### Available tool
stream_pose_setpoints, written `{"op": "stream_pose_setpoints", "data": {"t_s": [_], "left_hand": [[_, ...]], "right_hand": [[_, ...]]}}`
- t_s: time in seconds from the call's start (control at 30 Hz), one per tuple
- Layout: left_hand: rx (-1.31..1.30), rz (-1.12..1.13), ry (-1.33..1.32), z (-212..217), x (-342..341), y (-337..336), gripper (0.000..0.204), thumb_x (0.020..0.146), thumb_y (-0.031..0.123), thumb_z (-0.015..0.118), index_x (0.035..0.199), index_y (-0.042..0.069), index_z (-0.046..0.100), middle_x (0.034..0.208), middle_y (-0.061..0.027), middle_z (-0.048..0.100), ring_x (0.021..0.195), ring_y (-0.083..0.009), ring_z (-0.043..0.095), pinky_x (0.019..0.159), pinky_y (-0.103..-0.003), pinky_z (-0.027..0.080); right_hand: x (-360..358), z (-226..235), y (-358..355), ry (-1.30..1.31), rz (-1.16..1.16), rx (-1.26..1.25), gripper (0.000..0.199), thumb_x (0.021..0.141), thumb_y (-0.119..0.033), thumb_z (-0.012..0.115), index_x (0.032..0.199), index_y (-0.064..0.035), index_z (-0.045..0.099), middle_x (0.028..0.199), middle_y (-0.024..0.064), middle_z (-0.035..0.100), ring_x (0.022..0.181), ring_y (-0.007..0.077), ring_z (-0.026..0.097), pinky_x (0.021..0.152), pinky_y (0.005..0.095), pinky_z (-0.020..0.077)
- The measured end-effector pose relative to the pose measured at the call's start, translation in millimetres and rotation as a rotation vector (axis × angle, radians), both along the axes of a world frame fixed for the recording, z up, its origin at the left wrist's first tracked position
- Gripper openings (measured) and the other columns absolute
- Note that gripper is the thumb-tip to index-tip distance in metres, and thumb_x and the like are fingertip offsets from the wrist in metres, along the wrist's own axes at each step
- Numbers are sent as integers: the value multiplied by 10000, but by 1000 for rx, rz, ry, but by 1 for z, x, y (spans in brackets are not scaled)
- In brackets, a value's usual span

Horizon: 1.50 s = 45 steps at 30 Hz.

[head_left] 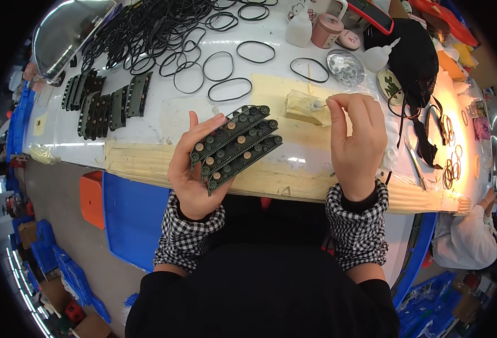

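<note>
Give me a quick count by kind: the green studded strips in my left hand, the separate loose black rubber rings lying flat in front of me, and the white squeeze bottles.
Green studded strips in the left hand: 3
Separate black rubber rings lying clear of the tangled pile: 6
White squeeze bottles: 2
Total: 11

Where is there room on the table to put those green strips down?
There's bare table between the left hand holding the green strips and the dark strips lying farther left. It's crowded at the back with black rubber rings, and on the right with bottles.
</note>
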<state>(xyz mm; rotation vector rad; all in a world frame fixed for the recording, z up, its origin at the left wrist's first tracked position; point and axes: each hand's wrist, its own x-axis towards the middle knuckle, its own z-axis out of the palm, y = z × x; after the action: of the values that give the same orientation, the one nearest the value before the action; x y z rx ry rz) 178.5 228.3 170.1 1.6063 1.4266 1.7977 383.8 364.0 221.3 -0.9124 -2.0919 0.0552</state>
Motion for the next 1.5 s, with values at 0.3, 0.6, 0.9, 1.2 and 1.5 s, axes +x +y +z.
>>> {"op": "stream_pose_setpoints", "data": {"t_s": [0.3, 0.6, 0.9, 1.2, 1.5], "left_hand": [[3, 23, 48, 0, -1, -1, 606, 699, 20, 764, 1244, -6, 502, 1253, -176, 592, 1221, -299, 547, 1163, -587, 57], [-6, 28, 24, 0, 0, -2, 596, 711, 37, 760, 1246, 2, 501, 1248, -174, 595, 1224, -304, 545, 1162, -589, 57], [-5, 30, 29, 1, 1, -2, 592, 716, 51, 765, 1246, 8, 504, 1246, -169, 597, 1224, -304, 544, 1162, -591, 64], [-5, 25, 34, 2, 1, -2, 583, 711, 17, 755, 1243, -3, 518, 1246, -160, 598, 1219, -289, 550, 1162, -589, 67], [1, -42, 30, 5, 12, 1, 564, 722, 61, 777, 1231, 3, 541, 1231, -148, 612, 1211, -291, 558, 1164, -580, 78]], "right_hand": [[-12, 12, -42, 698, 316, -718, 110, 997, -73, 493, 990, 35, 508, 805, 78, 617, 743, 127, 665, 668, 238, 551], [-14, 5, -42, 597, 365, -719, 100, 1001, -64, 473, 997, 34, 496, 796, 88, 627, 714, 149, 688, 648, 235, 557], [-15, 6, -40, 644, 319, -708, 88, 991, -54, 494, 983, 33, 509, 787, 81, 624, 696, 135, 674, 640, 237, 550], [-4, -2, -3, 33, -33, -64, 88, 811, -2, 679, 865, -14, 611, 795, 111, 592, 729, 287, 580, 625, 346, 460], [-17, 12, -32, 662, 309, -503, 80, 948, -45, 584, 937, 34, 573, 873, 85, 609, 781, 148, 648, 720, 251, 518]]}}
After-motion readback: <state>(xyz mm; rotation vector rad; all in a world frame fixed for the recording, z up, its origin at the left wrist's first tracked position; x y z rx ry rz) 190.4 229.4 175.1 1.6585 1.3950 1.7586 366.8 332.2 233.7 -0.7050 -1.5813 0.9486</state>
